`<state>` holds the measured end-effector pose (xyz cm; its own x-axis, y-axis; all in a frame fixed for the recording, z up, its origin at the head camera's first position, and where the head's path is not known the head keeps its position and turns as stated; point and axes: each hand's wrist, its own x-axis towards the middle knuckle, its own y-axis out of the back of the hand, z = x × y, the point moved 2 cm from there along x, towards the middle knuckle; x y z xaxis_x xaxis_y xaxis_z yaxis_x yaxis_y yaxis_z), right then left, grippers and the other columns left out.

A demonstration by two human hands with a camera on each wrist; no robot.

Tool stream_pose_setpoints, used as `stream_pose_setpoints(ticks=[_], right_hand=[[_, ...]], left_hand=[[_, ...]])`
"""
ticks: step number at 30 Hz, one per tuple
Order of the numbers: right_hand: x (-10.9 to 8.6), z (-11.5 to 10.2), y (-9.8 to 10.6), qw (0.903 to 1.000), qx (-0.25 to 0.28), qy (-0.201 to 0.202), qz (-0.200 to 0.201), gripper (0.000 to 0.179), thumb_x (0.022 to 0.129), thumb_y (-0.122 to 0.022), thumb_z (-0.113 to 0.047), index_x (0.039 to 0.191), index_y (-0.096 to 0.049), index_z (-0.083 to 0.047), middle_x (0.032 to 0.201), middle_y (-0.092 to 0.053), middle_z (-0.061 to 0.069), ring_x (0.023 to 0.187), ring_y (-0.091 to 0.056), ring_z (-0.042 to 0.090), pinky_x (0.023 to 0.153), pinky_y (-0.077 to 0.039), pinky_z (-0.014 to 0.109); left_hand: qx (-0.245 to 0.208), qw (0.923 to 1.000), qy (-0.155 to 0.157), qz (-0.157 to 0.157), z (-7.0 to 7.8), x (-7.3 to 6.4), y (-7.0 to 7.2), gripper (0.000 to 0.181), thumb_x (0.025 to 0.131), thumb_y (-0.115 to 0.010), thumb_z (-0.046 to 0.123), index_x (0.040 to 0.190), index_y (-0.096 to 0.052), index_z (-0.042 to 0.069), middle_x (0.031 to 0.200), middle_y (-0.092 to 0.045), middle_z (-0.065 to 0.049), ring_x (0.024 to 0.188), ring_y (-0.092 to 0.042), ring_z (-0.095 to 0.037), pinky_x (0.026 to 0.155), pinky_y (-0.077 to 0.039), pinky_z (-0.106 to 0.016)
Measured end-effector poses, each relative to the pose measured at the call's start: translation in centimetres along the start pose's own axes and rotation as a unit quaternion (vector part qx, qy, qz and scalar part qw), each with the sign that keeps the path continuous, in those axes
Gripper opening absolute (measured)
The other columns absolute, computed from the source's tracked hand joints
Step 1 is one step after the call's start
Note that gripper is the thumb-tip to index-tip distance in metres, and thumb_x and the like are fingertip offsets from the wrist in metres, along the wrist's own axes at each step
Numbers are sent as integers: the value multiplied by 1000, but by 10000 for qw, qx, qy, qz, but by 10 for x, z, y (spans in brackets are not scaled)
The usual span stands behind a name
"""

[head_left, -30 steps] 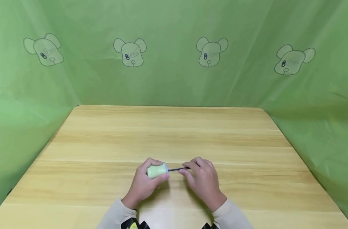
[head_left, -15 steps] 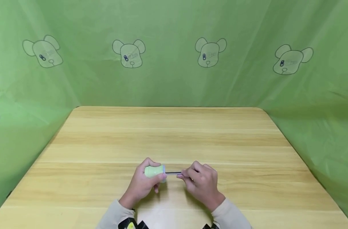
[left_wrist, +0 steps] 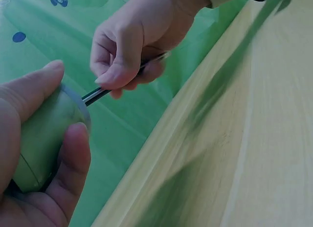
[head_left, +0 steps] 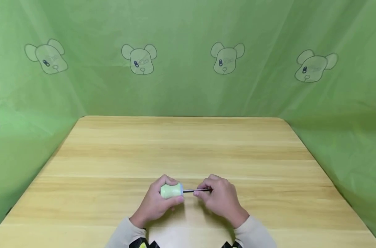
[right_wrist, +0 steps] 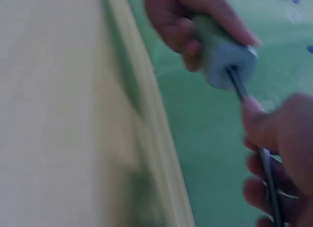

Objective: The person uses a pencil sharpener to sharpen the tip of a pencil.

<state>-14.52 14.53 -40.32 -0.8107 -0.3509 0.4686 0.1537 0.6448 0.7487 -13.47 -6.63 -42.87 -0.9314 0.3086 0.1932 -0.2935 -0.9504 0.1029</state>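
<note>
In the head view my left hand [head_left: 153, 203] grips a pale green, barrel-shaped pencil sharpener [head_left: 171, 191] with a blue end face. Thumb and fingers wrap its sides. A dark, thin pencil [head_left: 188, 190] runs from the sharpener toward the right, where my right hand [head_left: 222, 200] pinches it between thumb and fingers. The right wrist view shows the pencil [right_wrist: 237, 84] entering a hole in the blue end face [right_wrist: 219, 65]. Its point is hidden inside. From the left wrist, the pencil's far end passes among the right hand's curled fingers [left_wrist: 122, 65].
Both hands are above the front part of a light wooden table [head_left: 188, 148]. Green cloth [head_left: 188, 93] printed with mouse-like heads hangs behind and at both sides. Black wrist devices [head_left: 142, 243] show at the sleeves' ends.
The right hand's fingers have curled and then straightened somewhat along the pencil, with the wrist shifting slightly right. The sharpener stays in the left hand, having moved a little left and back right.
</note>
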Motion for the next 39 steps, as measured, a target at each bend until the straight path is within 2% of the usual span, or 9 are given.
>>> stream_pose_setpoints(ticks=[5,13,17,20,24,26,31,34,39], right_hand=[[0,-3,-5,9809,-834,1066,1395,32,58,-91,-31,77,-73,-14,76,-62,-7,62,-54,8,60,-47,26],[-2,0,-8,9568,-837,1957,1979,28,58,-86,-36,63,-67,-16,60,-42,-10,47,-21,-6,38,-14,7],[-2,1,-7,9733,-503,1699,1460,30,59,-90,-32,62,-64,-17,61,-41,-11,50,-20,-9,38,-16,7],[-3,1,-6,9947,443,884,273,29,67,-89,-25,61,-62,-17,62,-45,-14,50,-30,-7,39,-28,9],[-1,5,-4,9689,2035,-464,-1327,30,78,-81,-11,59,-58,-11,57,-53,-9,49,-39,-1,40,-33,16],[0,7,-4,9620,2078,-751,-1603,28,81,-79,-10,60,-60,-11,55,-54,-8,47,-39,0,40,-32,17],[1,5,-7,9998,-169,116,-87,18,72,-86,-32,70,-72,-20,64,-55,-14,50,-39,-1,45,-36,17],[0,1,-10,9904,-674,731,965,29,68,-87,-36,81,-73,-13,70,-59,-7,51,-45,5,46,-39,16],[-3,-1,-14,9773,-365,1416,1533,36,60,-90,-29,78,-65,-11,71,-56,-5,53,-44,3,45,-36,9]], left_hand=[[-153,9990,171,387,2,1,3,37,80,-79,7,106,-54,-2,109,-54,-22,61,-60,-22,51,-58,-37],[-342,9989,246,215,3,0,3,37,80,-77,3,107,-52,-5,101,-55,-21,62,-60,-31,51,-58,-39],[-244,9996,13,140,3,-1,3,36,79,-78,4,106,-54,-3,109,-54,-21,65,-59,-23,51,-58,-37],[147,9979,-622,134,2,-2,2,34,76,-81,3,101,-58,2,111,-57,-19,75,-60,-20,55,-59,-34],[768,9867,-1431,42,-1,-1,0,34,73,-84,5,97,-60,7,107,-63,-12,90,-61,-20,67,-58,-32],[814,9866,-1413,19,-2,-1,0,34,74,-84,6,97,-60,8,107,-64,-11,89,-61,-20,67,-58,-32],[341,9970,-591,354,-2,1,0,34,78,-81,7,103,-58,3,113,-60,-18,72,-60,-20,55,-57,-31],[76,9981,-157,592,1,2,1,36,78,-81,5,105,-58,1,115,-58,-21,67,-60,-21,53,-58,-33],[-177,9969,246,729,3,-1,1,36,77,-80,2,104,-58,1,113,-57,-21,66,-59,-23,52,-58,-34]])
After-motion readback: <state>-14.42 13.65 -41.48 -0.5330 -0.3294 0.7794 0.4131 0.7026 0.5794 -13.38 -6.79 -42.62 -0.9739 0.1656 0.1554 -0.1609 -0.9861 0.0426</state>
